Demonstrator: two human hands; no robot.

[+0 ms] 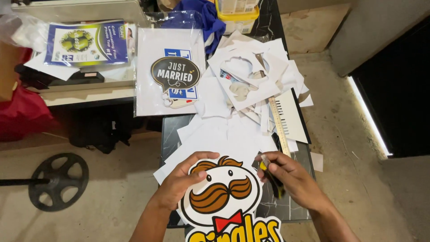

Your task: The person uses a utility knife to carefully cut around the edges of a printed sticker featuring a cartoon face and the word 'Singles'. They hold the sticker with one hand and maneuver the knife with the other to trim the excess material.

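On the dark marbled table (172,134), loose white paper offcuts (251,76) lay in jagged heaps, some with curved holes cut out, beside a long steel ruler (279,126). Nearest the person sat a glossy cardboard cutout (221,197), a round white cartoon face with a brown moustache, a red bow tie and fat yellow letters below. Its top edge sat under the left hand (179,181), fingers loosely curled and thumb flat on the face. At the cutout's right edge, the right hand (289,177) was closed around a yellow-and-black craft knife (271,175).
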